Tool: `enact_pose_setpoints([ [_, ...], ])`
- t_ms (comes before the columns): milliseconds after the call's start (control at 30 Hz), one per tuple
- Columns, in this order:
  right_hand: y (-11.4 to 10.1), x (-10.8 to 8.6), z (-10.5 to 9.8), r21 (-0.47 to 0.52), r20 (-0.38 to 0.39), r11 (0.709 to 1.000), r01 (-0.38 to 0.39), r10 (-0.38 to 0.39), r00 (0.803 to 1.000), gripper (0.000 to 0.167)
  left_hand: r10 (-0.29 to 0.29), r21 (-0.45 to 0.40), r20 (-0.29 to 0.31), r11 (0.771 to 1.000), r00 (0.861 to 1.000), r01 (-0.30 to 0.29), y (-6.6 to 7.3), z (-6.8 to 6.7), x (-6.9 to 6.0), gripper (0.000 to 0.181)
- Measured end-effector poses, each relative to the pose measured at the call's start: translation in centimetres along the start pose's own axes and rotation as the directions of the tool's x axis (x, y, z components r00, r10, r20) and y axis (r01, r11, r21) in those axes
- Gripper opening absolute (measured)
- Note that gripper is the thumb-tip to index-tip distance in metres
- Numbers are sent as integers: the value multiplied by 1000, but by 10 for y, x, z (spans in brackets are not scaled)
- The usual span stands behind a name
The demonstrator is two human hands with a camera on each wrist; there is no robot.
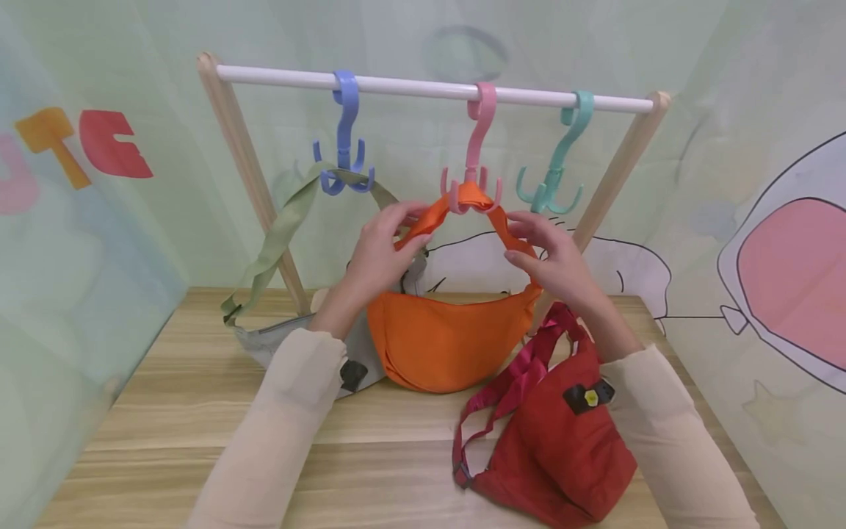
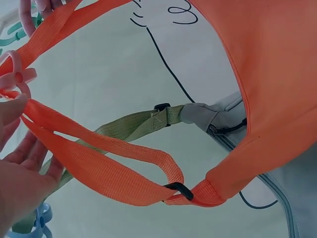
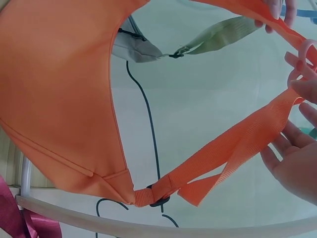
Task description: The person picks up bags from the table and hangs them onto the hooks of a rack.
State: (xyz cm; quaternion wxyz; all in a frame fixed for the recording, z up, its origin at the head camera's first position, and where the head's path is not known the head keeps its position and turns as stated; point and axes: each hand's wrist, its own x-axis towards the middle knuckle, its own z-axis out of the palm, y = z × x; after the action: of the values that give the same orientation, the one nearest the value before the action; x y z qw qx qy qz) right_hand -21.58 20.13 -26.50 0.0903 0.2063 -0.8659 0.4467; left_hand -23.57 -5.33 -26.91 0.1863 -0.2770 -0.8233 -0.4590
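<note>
An orange shoulder bag (image 1: 456,342) hangs by its strap (image 2: 94,173) from a pink four-armed hook (image 1: 472,184). Left of the pink hook, my left hand (image 1: 386,239) holds one side of the orange strap between thumb and fingers. On the other side, my right hand (image 1: 555,257) holds the strap loosely, thumb and fingers around it; the right wrist view shows the fingers (image 3: 285,144) spread along its edge. A grey bag (image 1: 271,338) with a green strap (image 1: 284,231) hangs from the blue hook (image 1: 344,147), partly hidden by the orange bag and left arm.
A red bag (image 1: 548,448) lies at the wooden table's (image 1: 218,448) front right, beneath my right forearm. The teal hook (image 1: 555,165) hangs bare on the white rod (image 1: 410,87). Wooden legs (image 1: 251,169) support the rack before a printed backdrop.
</note>
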Motion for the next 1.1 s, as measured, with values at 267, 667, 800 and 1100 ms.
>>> enact_pose_setpoints([
  [267, 3, -3, -2, 37, 27, 998, 41, -42, 999, 52, -1, -3, -22, 1000, 1000, 1, -3, -1, -9, 43],
  [667, 6, -9, -6, 41, 45, 998, 47, -49, 998, 55, 20, -43, -96, 999, 995, -24, -3, 0, -20, 40],
  [800, 6, -12, -7, 54, 40, 996, 65, -67, 997, 55, 22, -42, -117, 999, 993, -27, -3, 0, -23, 38],
  [1100, 10, -16, -9, 51, 33, 996, 78, -80, 996, 55, 36, -45, -155, 998, 987, -43, -1, 1, -29, 37],
])
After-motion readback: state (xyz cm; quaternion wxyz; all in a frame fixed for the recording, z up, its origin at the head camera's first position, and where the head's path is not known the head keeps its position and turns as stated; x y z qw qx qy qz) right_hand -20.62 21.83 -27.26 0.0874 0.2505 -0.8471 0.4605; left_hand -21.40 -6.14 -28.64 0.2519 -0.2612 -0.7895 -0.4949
